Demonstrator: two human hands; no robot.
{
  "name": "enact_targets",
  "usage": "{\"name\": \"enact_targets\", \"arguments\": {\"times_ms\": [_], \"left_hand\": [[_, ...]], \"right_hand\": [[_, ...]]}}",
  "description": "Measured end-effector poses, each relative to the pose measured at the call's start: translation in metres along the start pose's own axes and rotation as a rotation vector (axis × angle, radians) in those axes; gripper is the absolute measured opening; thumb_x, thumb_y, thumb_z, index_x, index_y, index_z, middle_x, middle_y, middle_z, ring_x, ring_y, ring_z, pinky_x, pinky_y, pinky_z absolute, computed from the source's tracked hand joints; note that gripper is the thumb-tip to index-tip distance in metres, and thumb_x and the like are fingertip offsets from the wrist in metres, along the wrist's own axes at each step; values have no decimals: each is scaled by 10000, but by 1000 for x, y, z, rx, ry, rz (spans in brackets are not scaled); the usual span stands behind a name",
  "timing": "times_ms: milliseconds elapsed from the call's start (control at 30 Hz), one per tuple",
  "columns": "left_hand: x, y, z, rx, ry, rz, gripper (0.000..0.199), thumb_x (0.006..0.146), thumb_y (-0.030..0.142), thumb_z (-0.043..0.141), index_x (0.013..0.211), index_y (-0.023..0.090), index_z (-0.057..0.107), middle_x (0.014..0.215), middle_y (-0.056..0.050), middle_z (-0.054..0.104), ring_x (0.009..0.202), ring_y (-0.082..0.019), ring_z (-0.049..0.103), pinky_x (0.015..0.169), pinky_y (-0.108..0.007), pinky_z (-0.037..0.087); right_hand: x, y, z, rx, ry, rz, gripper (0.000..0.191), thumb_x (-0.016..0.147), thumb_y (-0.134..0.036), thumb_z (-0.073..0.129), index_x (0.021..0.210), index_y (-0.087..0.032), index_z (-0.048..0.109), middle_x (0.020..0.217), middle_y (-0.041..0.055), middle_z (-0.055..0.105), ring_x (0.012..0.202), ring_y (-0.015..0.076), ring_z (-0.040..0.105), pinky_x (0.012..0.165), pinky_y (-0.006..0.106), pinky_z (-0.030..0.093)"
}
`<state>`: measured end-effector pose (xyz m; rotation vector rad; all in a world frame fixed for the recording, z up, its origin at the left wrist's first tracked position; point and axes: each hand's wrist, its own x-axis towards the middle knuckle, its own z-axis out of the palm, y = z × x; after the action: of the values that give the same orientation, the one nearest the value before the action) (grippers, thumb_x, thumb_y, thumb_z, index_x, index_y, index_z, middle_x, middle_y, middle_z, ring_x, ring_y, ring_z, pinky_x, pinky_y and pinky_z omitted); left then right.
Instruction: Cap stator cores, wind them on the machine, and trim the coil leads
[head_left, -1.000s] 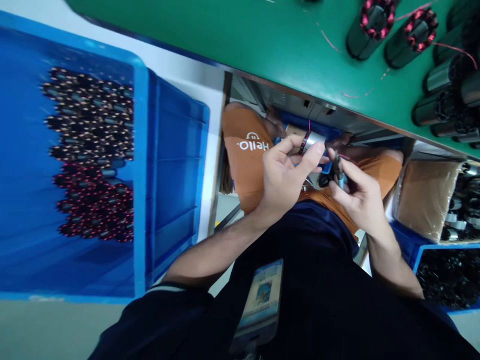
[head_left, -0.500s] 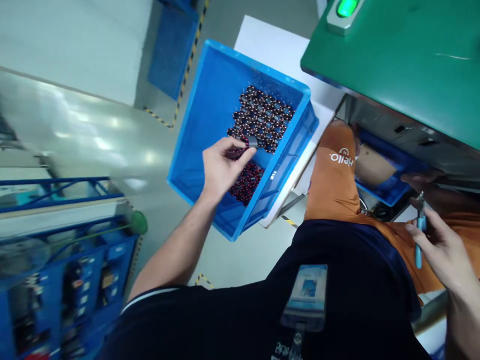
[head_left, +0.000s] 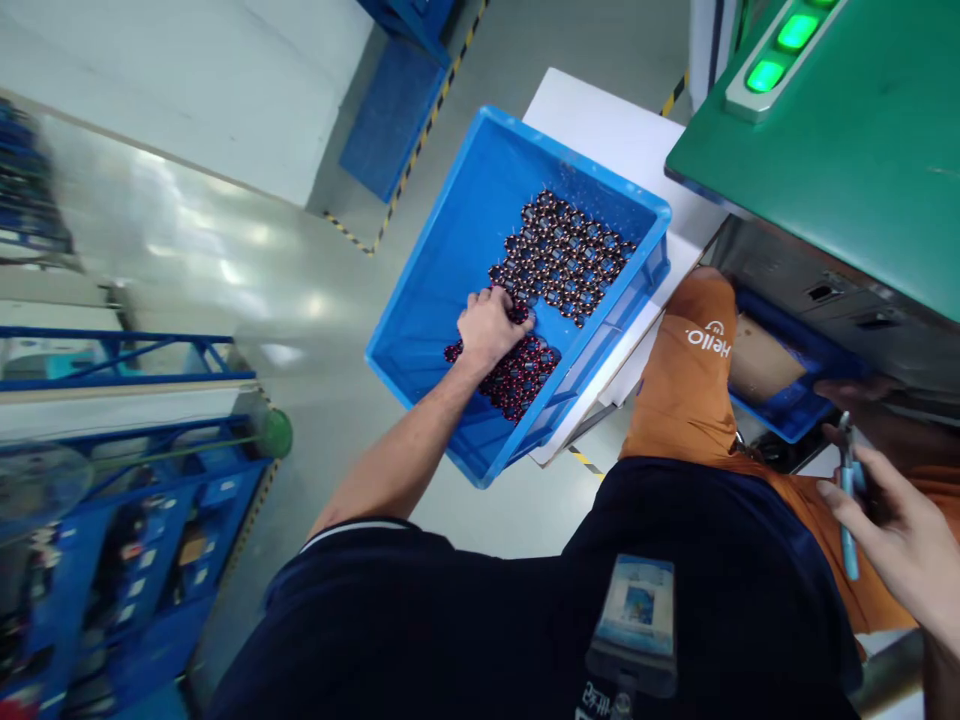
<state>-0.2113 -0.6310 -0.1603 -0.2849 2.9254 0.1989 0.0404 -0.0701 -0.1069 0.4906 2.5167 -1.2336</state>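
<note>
My left hand [head_left: 489,326] is down inside a blue plastic bin [head_left: 420,310], its fingers and thumb curled around a wire-wound coil [head_left: 517,312]. Partly covered by that hand, reddish coils [head_left: 525,375] lie in the bin's near part. Farther in, copper-brown ring coils [head_left: 559,250] sit in closely packed rows. At the right, over my orange-clad leg, my right hand [head_left: 900,535] holds small nippers [head_left: 847,510] with light-blue handles, their jaws pointing away from me.
The bin stands on a white surface [head_left: 570,110]. To the right is a green-topped machine or bench [head_left: 840,170] with lit green buttons [head_left: 765,76]. Under it is a blue tray with cardboard [head_left: 765,360]. Blue racks [head_left: 150,540] stand at the left.
My left hand has lowered with the coil from above the bin to the coils lying in it. My right hand keeps hold of the nippers. The view has shifted.
</note>
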Motion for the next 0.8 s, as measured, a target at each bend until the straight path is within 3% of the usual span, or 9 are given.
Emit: {"name": "enact_targets", "arguments": {"times_ms": [100, 167, 200, 267, 367, 467, 567, 633, 800], "left_hand": [[3, 16, -19, -143, 122, 106, 668, 774, 766, 920, 1027, 255, 573, 1108, -96, 691, 1194, -366, 620, 1154, -614, 554], [6, 44, -38, -253, 218, 183, 861, 559, 886, 970, 985, 265, 552, 1047, -55, 634, 1166, -365, 611, 1214, -694, 503], [6, 63, -48, -306, 258, 235, 888, 543, 915, 952, 1018, 263, 581, 1093, -62, 641, 1203, -387, 613, 1253, -738, 462], [1, 112, -70, -371, 388, 486, 843, 699, 939, 860, 1159, 257, 675, 1232, -96, 693, 1294, -434, 628, 1286, -776, 428], [-23, 208, -105, -333, 441, 930, 725, 938, 867, 784, 1359, 278, 750, 1381, -86, 733, 1368, -423, 664, 1270, -729, 481], [-47, 312, -123, -328, 411, 1123, 445, 1094, 682, 695, 1297, 305, 815, 1507, -76, 732, 1441, -403, 657, 1267, -683, 522], [-52, 390, -114, -303, 255, 1057, 355, 1059, 543, 777, 1364, 362, 786, 1593, -86, 706, 1494, -389, 616, 1278, -621, 561], [-42, 418, -99, -312, 189, 988, 309, 1067, 503, 767, 1346, 371, 776, 1570, -82, 719, 1473, -372, 633, 1267, -585, 578], [-8, 428, -70, -441, 125, 956, 322, 1009, 557, 886, 1121, 263, 815, 1233, -67, 813, 1193, -308, 733, 1247, -499, 611]], "right_hand": [[-8, -6, 11, 86, -40, 51, 643, 989, -691, 831, 1471, -267, 802, 1035, 67, 821, 836, 252, 766, 773, 379, 667], [-10, -16, 16, 141, -47, 12, 665, 991, -571, 843, 1547, -220, 742, 1150, 87, 831, 920, 239, 779, 881, 375, 677], [-9, -22, 18, 159, -58, -24, 683, 975, -500, 847, 1573, -198, 715, 1219, 107, 828, 964, 242, 781, 921, 384, 676], [-7, -33, 19, 166, -80, -86, 673, 947, -393, 814, 1580, -194, 706, 1201, 98, 807, 951, 233, 756, 903, 378, 671], [-6, -45, 19, 143, -73, -126, 692, 917, -304, 771, 1601, -222, 707, 1146, 62, 770, 937, 218, 739, 920, 369, 677], [-14, -49, 18, 140, -60, -147, 732, 923, -267, 746, 1651, -234, 681, 1190, 71, 759, 970, 218, 741, 960, 379, 681], [-31, -43, 17, 147, -27, -134, 730, 939, -258, 739, 1666, -249, 674, 1243, 83, 754, 996, 219, 740, 984, 391, 677], [-42, -33, 15, 157, 3, -109, 720, 943, -252, 735, 1660, -228, 671, 1222, 82, 750, 957, 211, 728, 949, 387, 677], [-60, -6, 15, 215, 70, -45, 630, 957, -257, 744, 1581, -175, 709, 980, 11, 698, 761, 170, 644, 719, 301, 611]]}}
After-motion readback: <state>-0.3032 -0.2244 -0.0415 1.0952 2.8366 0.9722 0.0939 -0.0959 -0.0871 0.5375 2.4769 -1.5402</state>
